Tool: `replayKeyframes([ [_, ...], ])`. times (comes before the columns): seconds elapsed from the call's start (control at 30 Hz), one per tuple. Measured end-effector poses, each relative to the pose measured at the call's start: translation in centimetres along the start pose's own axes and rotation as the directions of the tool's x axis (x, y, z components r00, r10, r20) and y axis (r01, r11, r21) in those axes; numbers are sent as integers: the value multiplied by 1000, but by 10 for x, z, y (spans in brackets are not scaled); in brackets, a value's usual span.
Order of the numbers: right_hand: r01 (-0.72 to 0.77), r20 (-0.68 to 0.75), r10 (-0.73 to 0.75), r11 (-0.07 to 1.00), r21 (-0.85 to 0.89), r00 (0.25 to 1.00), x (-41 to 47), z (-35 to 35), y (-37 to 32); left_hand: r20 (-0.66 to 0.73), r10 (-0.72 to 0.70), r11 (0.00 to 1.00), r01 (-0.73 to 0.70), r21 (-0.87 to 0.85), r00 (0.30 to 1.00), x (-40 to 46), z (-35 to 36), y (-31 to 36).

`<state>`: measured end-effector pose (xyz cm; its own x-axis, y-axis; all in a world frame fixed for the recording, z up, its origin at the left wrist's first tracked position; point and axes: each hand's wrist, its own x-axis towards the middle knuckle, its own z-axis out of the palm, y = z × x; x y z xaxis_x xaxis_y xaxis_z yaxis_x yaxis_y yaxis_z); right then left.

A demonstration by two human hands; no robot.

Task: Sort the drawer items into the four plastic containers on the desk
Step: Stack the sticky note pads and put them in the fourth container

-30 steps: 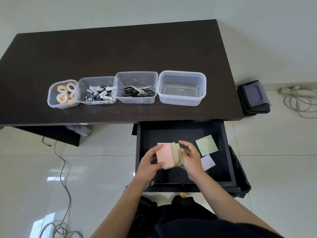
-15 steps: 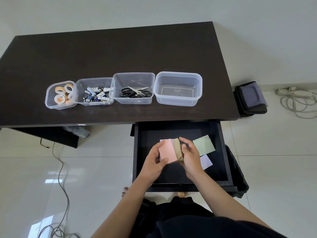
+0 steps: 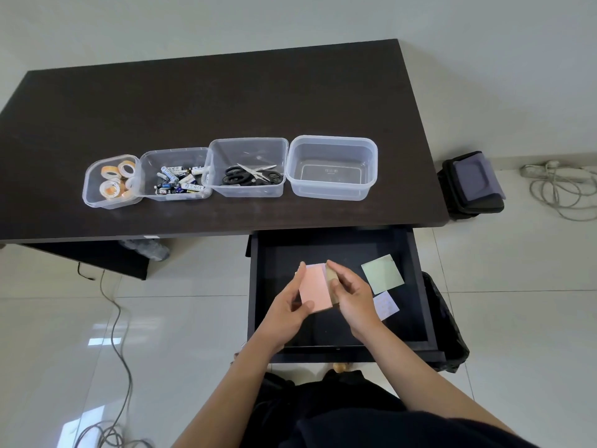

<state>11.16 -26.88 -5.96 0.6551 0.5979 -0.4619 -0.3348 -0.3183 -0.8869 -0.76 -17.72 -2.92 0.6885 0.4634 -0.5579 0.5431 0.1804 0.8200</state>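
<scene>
Pinching the light, floppy sticky-note stack (image 3: 315,287) by its side edges, left hand (image 3: 287,307) and right hand (image 3: 350,294) should keep it squared.

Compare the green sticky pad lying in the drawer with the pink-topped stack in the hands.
The green pad lies flat on the drawer floor, untouched; the pink-topped stack is held above the drawer between the left hand and right hand. The green pad shows one colour; the stack shows pink on top with tan edges beside it. The green pad looks thin; the stack looks thicker. Both are squarish paper pads not yet in the empty container.
</scene>
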Motion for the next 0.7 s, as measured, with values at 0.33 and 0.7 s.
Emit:
replayKeyframes([
  [0.33, 25, 43, -27, 999, 44, 999, 0, 2, -6, -94, -38, 993, 48, 104, 995, 4, 6, 5],
  [0.7, 0, 70, -10, 990, 143, 997, -5, 3, -8, -157, -18, 994, 35, 105, 987, 5, 3, 5],
])
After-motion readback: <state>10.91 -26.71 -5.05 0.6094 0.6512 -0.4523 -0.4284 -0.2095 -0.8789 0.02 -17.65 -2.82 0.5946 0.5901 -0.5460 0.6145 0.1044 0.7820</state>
